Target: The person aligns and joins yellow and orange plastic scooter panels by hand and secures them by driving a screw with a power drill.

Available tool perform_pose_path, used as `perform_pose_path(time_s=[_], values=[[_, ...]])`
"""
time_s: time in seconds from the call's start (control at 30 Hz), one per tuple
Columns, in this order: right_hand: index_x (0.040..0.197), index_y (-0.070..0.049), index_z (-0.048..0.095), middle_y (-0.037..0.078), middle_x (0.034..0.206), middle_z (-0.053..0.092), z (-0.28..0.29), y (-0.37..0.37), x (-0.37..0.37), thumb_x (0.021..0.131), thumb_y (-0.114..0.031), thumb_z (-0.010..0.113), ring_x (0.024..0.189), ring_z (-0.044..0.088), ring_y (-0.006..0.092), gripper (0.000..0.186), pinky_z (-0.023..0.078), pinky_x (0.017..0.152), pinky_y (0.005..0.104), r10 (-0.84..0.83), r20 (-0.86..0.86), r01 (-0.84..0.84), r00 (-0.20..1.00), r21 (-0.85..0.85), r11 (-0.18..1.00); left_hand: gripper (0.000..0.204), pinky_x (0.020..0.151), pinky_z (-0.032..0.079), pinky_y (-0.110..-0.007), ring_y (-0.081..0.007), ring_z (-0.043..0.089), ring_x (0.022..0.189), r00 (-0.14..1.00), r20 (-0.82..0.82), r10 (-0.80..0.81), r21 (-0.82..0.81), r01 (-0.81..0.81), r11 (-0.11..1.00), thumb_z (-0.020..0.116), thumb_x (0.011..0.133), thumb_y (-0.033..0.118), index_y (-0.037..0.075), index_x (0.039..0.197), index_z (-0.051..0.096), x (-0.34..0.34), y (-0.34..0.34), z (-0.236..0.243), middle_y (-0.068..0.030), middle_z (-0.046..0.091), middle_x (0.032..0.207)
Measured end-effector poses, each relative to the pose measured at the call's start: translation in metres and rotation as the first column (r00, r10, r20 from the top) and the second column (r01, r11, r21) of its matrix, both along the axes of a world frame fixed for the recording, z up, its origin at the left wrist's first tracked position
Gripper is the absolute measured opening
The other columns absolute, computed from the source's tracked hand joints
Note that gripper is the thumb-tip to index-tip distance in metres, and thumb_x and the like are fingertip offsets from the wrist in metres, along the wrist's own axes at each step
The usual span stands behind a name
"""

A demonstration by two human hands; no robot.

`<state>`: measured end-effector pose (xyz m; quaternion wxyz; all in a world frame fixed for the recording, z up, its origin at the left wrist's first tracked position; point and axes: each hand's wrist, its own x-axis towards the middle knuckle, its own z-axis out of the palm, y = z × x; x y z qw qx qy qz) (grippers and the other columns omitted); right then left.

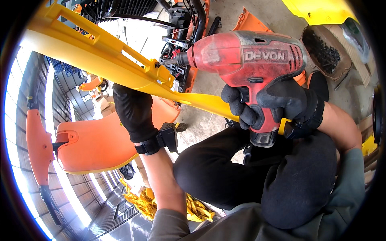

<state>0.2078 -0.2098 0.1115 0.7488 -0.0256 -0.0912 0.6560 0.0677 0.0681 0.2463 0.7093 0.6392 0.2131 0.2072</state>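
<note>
Right hand (281, 104) fingers clamped on red drill (245, 60), bit at a screw in yellow panel (100, 56); left hand (134, 112) fingers wrapped under it. Keep bit square, panel braced.

A vehicle-body workshop: bare concrete floor (209, 120), orange plastic fairings (96, 142) and yellow panels (317, 10) lying about, a cardboard box of black screws (323, 52), exposed wiring on a frame (181, 24), corrugated metal walls (64, 96).
</note>
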Motion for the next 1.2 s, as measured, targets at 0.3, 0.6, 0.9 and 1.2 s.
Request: perform_pose_path(time_s=[0.3, 0.6, 0.9, 1.2], values=[[0.132, -0.002, 0.048, 0.010, 0.116, 0.059, 0.003, -0.002, 0.000, 0.081, -0.028, 0.073, 0.091, 0.064, 0.0202, 0.062, 0.054, 0.075, 0.0349, 0.031, 0.024, -0.030, 0.999, -0.033, 0.999, 0.033, 0.105, 0.042, -0.037, -0.0220, 0.055, 0.117, 0.998, -0.043, 0.035, 0.172, -0.027, 0.985, 0.046, 0.103, 0.021, 0.001, 0.129, 0.052, -0.005, 0.005, -0.003, -0.0111, 0.057, 0.127], [0.125, 0.000, 0.052, 0.009, 0.108, 0.061, 0.003, -0.003, 0.001, 0.081, -0.034, 0.072, 0.084, 0.062, 0.0198, 0.059, 0.052, 0.075, 0.0355, 0.000, 0.038, 0.001, 0.999, -0.025, 1.000, 0.034, 0.104, 0.042, -0.036, -0.0209, 0.056, 0.115, 0.996, -0.057, 0.069, 0.120, -0.062, 0.991, 0.050, 0.102, 0.024, 0.002, 0.127, 0.054, 0.002, 0.001, -0.003, -0.0098, 0.060, 0.125], [0.124, 0.000, 0.053, 0.010, 0.102, 0.062, 0.006, -0.003, 0.003, 0.079, -0.034, 0.072, 0.081, 0.062, 0.0196, 0.059, 0.052, 0.072, 0.0346, 0.026, 0.069, -0.023, 0.997, -0.048, 0.999, 0.034, 0.104, 0.042, -0.036, -0.0208, 0.056, 0.115, 0.996, -0.065, 0.056, 0.175, -0.044, 0.984, 0.050, 0.102, 0.025, 0.002, 0.126, 0.054, 0.001, 0.003, -0.003, -0.0094, 0.060, 0.124], [0.127, 0.000, 0.052, 0.010, 0.111, 0.060, 0.006, -0.004, 0.001, 0.079, -0.029, 0.070, 0.088, 0.064, 0.0196, 0.059, 0.053, 0.076, 0.0360, 0.011, -0.009, -0.011, 1.000, -0.063, 0.998, 0.032, 0.104, 0.042, -0.036, -0.0202, 0.057, 0.114, 0.992, -0.086, 0.094, 0.245, -0.070, 0.967, 0.050, 0.102, 0.023, 0.002, 0.125, 0.054, 0.006, -0.003, -0.002, -0.0093, 0.060, 0.123]])
